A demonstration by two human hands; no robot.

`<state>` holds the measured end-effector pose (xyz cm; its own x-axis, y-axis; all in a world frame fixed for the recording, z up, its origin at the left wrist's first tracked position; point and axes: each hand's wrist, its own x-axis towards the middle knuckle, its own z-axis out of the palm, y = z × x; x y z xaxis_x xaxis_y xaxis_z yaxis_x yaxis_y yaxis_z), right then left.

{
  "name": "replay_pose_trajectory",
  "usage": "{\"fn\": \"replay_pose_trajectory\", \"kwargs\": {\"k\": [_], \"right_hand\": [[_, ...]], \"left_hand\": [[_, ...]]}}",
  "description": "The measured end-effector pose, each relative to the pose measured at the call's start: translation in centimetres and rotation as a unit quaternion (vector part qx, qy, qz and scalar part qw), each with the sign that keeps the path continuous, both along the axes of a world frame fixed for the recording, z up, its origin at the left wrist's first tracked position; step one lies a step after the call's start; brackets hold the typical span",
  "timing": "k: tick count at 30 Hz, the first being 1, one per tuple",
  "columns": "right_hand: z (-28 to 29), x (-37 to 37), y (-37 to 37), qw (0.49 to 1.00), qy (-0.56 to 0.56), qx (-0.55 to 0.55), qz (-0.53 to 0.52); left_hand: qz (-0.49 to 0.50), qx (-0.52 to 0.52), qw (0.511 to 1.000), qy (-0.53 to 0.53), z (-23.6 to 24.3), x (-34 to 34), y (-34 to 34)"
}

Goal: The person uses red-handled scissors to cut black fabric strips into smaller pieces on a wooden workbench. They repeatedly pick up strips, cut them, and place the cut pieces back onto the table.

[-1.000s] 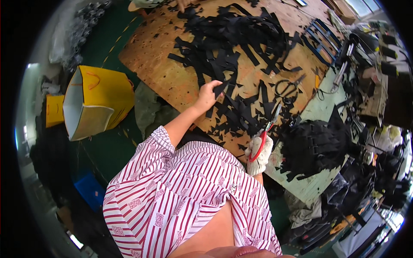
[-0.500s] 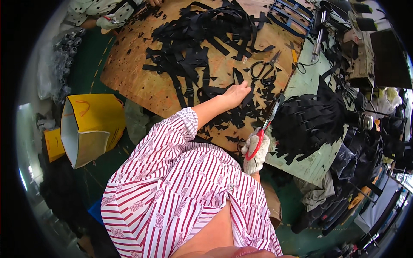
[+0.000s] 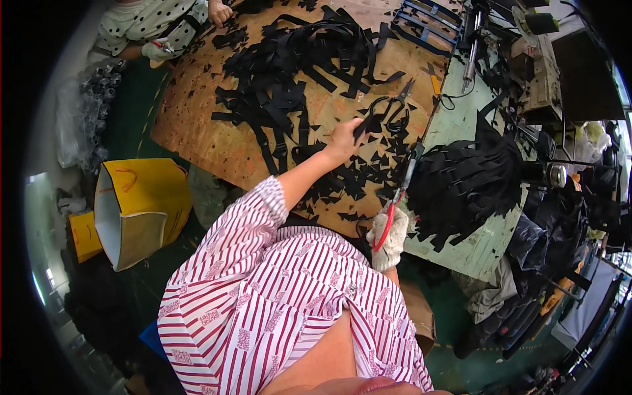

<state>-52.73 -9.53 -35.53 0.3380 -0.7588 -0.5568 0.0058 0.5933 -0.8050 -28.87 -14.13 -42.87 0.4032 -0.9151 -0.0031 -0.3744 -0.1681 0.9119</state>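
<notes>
Head view: nearest, the right hand point(image 3: 390, 236), in a pale knitted glove, is curled around the handles of red-handled scissors point(image 3: 393, 212), their blades angled forward beside a bundle of black straps point(image 3: 469, 184) on a pale green surface point(image 3: 471, 260). Farther forward, the bare left hand point(image 3: 343, 141) pinches a black strip point(image 3: 372, 124) between thumb and fingers, above small dark scraps point(image 3: 359, 176) on the wooden tabletop point(image 3: 197, 141). Just beyond lie black-handled scissors point(image 3: 397, 113), then heaped black straps point(image 3: 273, 99). At the far left, a co-worker's bare hand point(image 3: 219, 12) rests near the table edge.
</notes>
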Motion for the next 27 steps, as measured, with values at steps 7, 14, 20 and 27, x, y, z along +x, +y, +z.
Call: {"fn": "replay_pose_trajectory", "kwargs": {"k": [7,14,20,27], "right_hand": [[-3.8,0.3,0.8,0.987,0.037,-0.112,0.107],[-1.5,1.6,0.0,0.904,0.185,-0.267,0.278],[-1.0,1.6,0.2,0.902,0.180,-0.298,0.257],[-1.1,1.6,0.1,0.906,0.186,-0.267,0.270]], "left_hand": [[0.046,0.026,0.923,0.382,5.8,-1.0,5.3],[0.097,0.035,0.925,0.365,6.0,-1.6,6.9],[0.114,0.026,0.926,0.358,6.4,-1.9,7.2],[0.052,0.070,0.939,0.333,7.4,-1.8,7.4]]}}
